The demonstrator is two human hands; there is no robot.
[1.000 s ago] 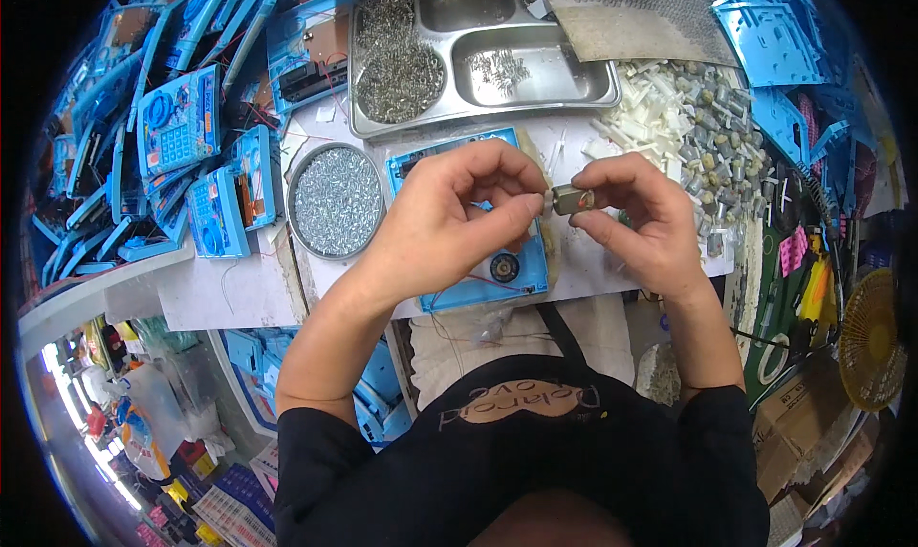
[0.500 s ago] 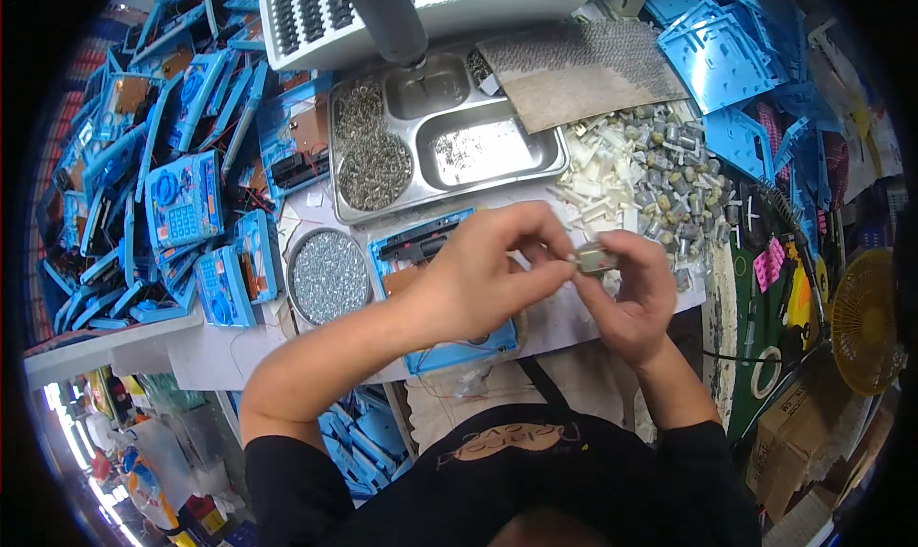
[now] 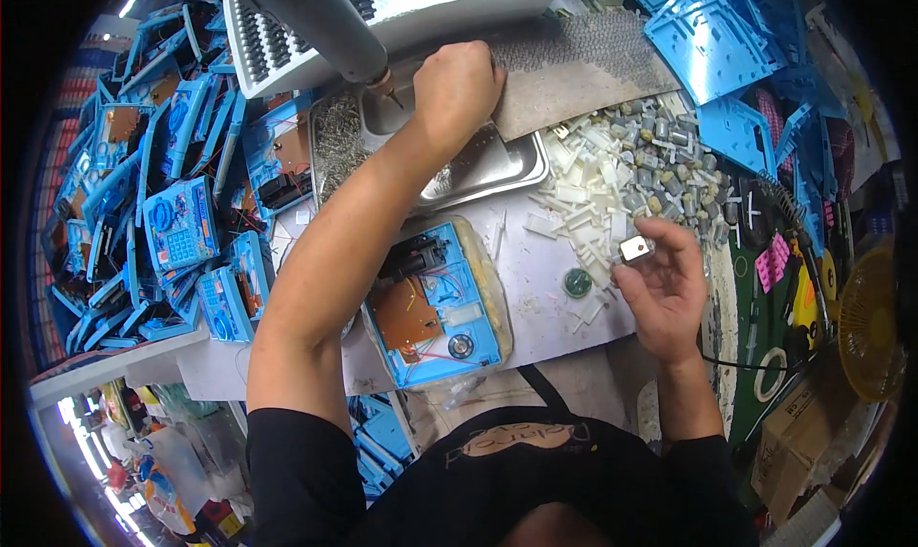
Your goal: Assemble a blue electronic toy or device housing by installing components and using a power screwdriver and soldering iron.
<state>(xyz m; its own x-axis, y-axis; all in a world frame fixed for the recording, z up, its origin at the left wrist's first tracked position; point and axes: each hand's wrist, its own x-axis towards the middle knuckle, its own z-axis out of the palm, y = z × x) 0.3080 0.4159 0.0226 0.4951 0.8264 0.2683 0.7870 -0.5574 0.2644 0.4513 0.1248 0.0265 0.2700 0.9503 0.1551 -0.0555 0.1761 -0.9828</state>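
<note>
My right hand (image 3: 665,289) pinches a small silver motor (image 3: 635,250) between thumb and fingers, above the right part of the table. My left hand (image 3: 457,93) reaches far forward over the steel compartment tray (image 3: 502,169). Its fingers curl downward, and their tips are hidden, so whatever they grip does not show. Under my left forearm, the tray's left compartments hold many small metal pieces (image 3: 337,131). An opened blue toy phone case (image 3: 488,339) lies before me on a padded base, with a brown circuit board (image 3: 406,317), wires and a round black part inside.
A hanging power screwdriver (image 3: 349,40) points down beside my left hand. Piled motors and white plastic parts (image 3: 583,179) lie right of the tray, below a cardboard sheet (image 3: 583,88). Blue phone cases (image 3: 182,222) heap up at left; blue plates (image 3: 712,45) stack at far right.
My left hand has left the motor and moved forward over the tray. My right hand keeps the motor, shifted slightly right. The phone case is now uncovered.
</note>
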